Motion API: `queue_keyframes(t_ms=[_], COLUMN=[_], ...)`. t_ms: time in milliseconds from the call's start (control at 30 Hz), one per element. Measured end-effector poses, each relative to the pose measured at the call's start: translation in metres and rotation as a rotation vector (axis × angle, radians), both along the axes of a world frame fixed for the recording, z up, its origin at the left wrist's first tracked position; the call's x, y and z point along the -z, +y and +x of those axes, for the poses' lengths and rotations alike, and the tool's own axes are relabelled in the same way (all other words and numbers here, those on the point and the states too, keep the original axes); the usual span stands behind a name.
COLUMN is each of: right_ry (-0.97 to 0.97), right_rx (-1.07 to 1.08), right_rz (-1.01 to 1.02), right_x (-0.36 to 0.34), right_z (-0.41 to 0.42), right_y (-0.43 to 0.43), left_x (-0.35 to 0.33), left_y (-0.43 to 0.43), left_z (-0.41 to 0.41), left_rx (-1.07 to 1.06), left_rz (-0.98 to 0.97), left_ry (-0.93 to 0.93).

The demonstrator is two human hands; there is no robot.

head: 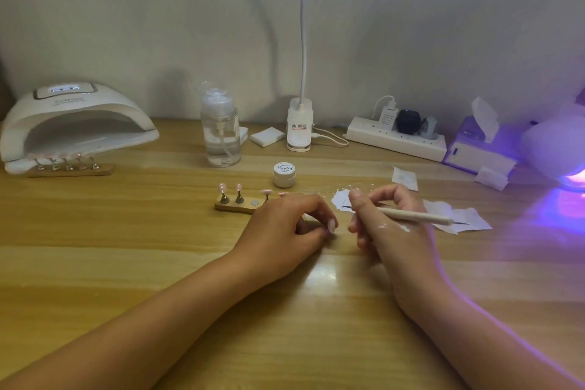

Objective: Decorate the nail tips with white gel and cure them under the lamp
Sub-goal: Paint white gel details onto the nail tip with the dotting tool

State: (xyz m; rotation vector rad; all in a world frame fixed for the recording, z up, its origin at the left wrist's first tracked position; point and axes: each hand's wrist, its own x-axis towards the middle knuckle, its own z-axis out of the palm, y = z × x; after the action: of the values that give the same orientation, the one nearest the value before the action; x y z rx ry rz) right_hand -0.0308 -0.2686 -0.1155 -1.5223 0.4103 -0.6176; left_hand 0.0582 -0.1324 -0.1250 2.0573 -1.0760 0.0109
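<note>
The right hand (376, 215) pinches a wooden dotting tool (418, 215) between thumb and fingers. The tool's fine end reaches to a smear of white gel (340, 199) just beyond the fingertips. Just beside this grip the left hand (285, 225) is curled; whether it holds a nail tip I cannot tell. Behind it is the stand (234, 207) of nail tips (222, 188), and far left the lamp (76, 123). The step seems to be loading gel; next comes a steady, light touch on one tip.

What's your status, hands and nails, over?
Left hand pinches nail tip. Right hand holds dotting pen. Gel jar lidded. Nothing blocking.
</note>
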Motion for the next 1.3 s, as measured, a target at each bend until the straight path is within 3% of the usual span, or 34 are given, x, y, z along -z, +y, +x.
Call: queue_keyframes(t_ms=[1300], right_ry=[-0.010], right_rx=[-0.087], right_rz=[-0.051], right_x=[0.0058], right_z=[0.0040], right_y=[-0.0008], left_x=[0.0018], left_y=[0.0005], left_z=[0.0021], left_rx=[0.003], left_rz=[-0.011], left_ry=[-0.024])
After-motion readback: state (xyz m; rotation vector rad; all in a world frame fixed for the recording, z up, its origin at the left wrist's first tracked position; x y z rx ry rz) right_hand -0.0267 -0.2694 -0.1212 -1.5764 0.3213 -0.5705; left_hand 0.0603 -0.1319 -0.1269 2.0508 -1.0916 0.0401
